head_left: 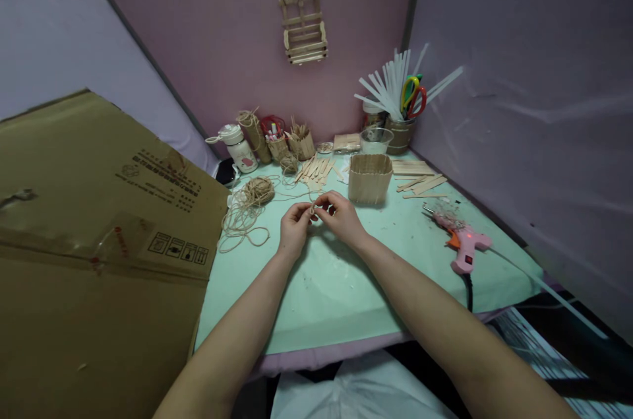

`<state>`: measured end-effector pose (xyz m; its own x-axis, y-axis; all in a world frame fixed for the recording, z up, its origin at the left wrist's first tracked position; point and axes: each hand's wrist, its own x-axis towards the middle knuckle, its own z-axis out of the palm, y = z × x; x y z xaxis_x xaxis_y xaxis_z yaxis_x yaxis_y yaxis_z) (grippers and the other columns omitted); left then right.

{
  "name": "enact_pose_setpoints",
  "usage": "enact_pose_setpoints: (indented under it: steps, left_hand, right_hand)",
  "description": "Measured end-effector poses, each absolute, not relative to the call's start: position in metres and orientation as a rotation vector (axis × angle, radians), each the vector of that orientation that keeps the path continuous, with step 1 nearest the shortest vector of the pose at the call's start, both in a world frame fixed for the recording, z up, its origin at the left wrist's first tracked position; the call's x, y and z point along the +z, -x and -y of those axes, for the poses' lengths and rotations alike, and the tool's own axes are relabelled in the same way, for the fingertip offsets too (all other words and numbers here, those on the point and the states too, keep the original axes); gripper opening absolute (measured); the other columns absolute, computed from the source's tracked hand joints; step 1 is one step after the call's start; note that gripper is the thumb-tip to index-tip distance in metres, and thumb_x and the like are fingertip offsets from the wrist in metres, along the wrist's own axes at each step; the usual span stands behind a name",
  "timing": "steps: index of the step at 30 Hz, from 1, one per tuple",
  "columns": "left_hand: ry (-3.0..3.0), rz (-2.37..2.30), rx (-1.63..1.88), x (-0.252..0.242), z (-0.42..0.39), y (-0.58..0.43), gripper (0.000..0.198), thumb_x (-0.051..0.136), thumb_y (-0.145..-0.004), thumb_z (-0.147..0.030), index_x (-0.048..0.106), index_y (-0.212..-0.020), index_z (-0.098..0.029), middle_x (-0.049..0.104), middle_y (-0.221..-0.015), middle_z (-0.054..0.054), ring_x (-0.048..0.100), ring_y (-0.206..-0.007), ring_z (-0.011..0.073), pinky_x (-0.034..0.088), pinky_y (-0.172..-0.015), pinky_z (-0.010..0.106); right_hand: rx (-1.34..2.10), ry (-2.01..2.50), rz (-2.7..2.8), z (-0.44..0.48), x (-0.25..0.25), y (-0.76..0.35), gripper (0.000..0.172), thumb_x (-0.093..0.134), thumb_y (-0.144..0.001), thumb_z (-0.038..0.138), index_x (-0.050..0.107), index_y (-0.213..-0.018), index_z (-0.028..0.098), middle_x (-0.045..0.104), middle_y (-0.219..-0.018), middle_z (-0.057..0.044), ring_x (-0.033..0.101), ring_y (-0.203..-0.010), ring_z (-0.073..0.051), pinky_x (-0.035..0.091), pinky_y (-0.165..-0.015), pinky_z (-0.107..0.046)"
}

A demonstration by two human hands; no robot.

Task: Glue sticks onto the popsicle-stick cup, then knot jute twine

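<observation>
Over the middle of the green-covered table, my left hand (295, 226) and my right hand (341, 216) meet, each with its fingers pinched on a piece of twine (312, 208). A small loop of the twine shows between the fingertips. From there a thin strand runs back and left towards a ball of twine (260, 190), which has loose coils (241, 224) beside it. Just behind my right hand stands an open box of wooden sticks (370, 180).
Right: pink glue gun (465, 246) with cord and long glue stick. Behind: loose craft sticks (316, 170), white bottle (240, 148), stick cups, clear plastic cup (376, 140), scissors (413, 99) among white glue sticks. Left: large cardboard sheet (99, 221). A small stick swing (305, 36) hangs on the wall.
</observation>
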<state>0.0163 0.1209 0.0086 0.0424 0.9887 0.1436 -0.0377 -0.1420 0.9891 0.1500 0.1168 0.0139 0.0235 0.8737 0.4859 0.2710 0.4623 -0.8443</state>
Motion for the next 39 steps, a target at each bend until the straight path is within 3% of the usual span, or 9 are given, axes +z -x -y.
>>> enact_pose_setpoints:
  steps: [7, 15, 21, 24, 29, 39]
  left_hand:
    - [-1.302, -1.008, 1.34, 0.006, -0.123, -0.016, 0.024, 0.07, -0.071, -0.038, 0.065, -0.083, -0.017, 0.065, -0.077, 0.001, 0.057, -0.071, 0.0118, 0.046, -0.069, 0.024]
    - [-1.205, -1.001, 1.264, 0.006, -0.123, -0.018, 0.03, 0.071, -0.069, -0.041, 0.066, -0.082, -0.015, 0.056, -0.063, -0.001, 0.046, -0.057, 0.0087, 0.036, -0.054, 0.021]
    - [-1.115, -0.99, 1.227, 0.009, -0.121, -0.02, 0.029, 0.074, -0.064, -0.038, 0.065, -0.077, -0.014, 0.056, -0.062, -0.002, 0.047, -0.058, 0.0078, 0.036, -0.054, 0.021]
    - [-1.092, -1.005, 1.189, 0.01, -0.12, -0.021, 0.031, 0.076, -0.061, -0.038, 0.066, -0.078, -0.014, 0.058, -0.064, -0.001, 0.047, -0.056, 0.007, 0.035, -0.052, 0.02]
    - [-1.071, -0.995, 1.109, 0.011, -0.118, -0.022, 0.036, 0.078, -0.06, -0.038, 0.067, -0.083, -0.013, 0.061, -0.07, 0.0, 0.037, -0.047, 0.0028, 0.026, -0.043, 0.019]
    - [-1.019, -0.934, 1.013, 0.017, -0.115, -0.021, 0.039, 0.08, -0.059, -0.038, 0.066, -0.084, -0.011, 0.057, -0.063, -0.001, 0.028, -0.04, 0.0, 0.016, -0.039, 0.019]
  right_hand:
    - [0.581, 1.036, 1.531, -0.114, 0.017, -0.151, 0.002, 0.057, -0.08, 0.021, 0.059, -0.079, 0.021, 0.058, -0.081, -0.002, 0.053, -0.073, -0.015, 0.042, -0.068, -0.028]
    - [0.55, 1.013, 1.572, -0.114, 0.016, -0.152, 0.01, 0.052, -0.084, 0.02, 0.062, -0.086, 0.021, 0.059, -0.087, -0.004, 0.054, -0.081, -0.017, 0.043, -0.07, -0.029]
    - [0.587, 1.002, 1.55, -0.115, 0.017, -0.152, 0.008, 0.054, -0.078, 0.02, 0.062, -0.08, 0.02, 0.058, -0.086, -0.004, 0.053, -0.076, -0.015, 0.042, -0.069, -0.029]
    - [0.765, 1.075, 1.392, -0.117, 0.019, -0.152, 0.005, 0.056, -0.073, 0.023, 0.059, -0.071, 0.02, 0.058, -0.075, -0.001, 0.052, -0.071, -0.014, 0.042, -0.067, -0.027]
    - [1.365, 1.121, 0.919, -0.12, 0.021, -0.153, 0.007, 0.055, -0.062, 0.025, 0.055, -0.064, 0.019, 0.048, -0.059, 0.004, 0.042, -0.055, -0.009, 0.03, -0.047, -0.021]
    - [1.575, 1.079, 0.718, -0.123, 0.024, -0.157, 0.012, 0.06, -0.058, 0.024, 0.049, -0.061, 0.019, 0.048, -0.057, 0.002, 0.037, -0.049, -0.007, 0.022, -0.041, -0.02]
